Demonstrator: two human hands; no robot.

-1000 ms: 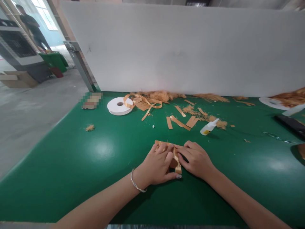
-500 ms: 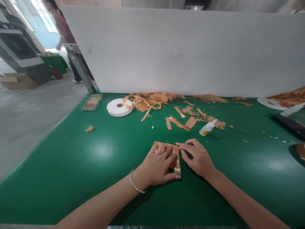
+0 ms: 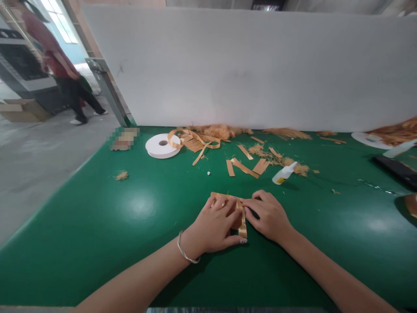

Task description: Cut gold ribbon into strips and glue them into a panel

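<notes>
My left hand (image 3: 216,224), with a silver bangle at the wrist, lies over a piece of gold satin ribbon (image 3: 242,228) on the green table. Its fingers rest spread on the ribbon and its thumb is stretched out beside the lower corner. My right hand (image 3: 269,216) is at the ribbon's upper right corner, its thumb and index finger closed together on the edge. The palm and fingers of the left hand hide much of the ribbon piece. Beyond the right hand a small white glue bottle (image 3: 284,174) leans on a tuft of fibre.
A white ribbon spool (image 3: 163,150) with loose ribbon sits back left. Cut ribbon strips (image 3: 246,168) and tan fibre (image 3: 221,130) lie before the white panel (image 3: 241,65). A black phone-like object (image 3: 395,171) is far right. A person (image 3: 61,65) walks beyond the table's left edge.
My right thumb and index finger have come together on the ribbon's corner. My left hand has stayed put. The person in the background has moved further into view.
</notes>
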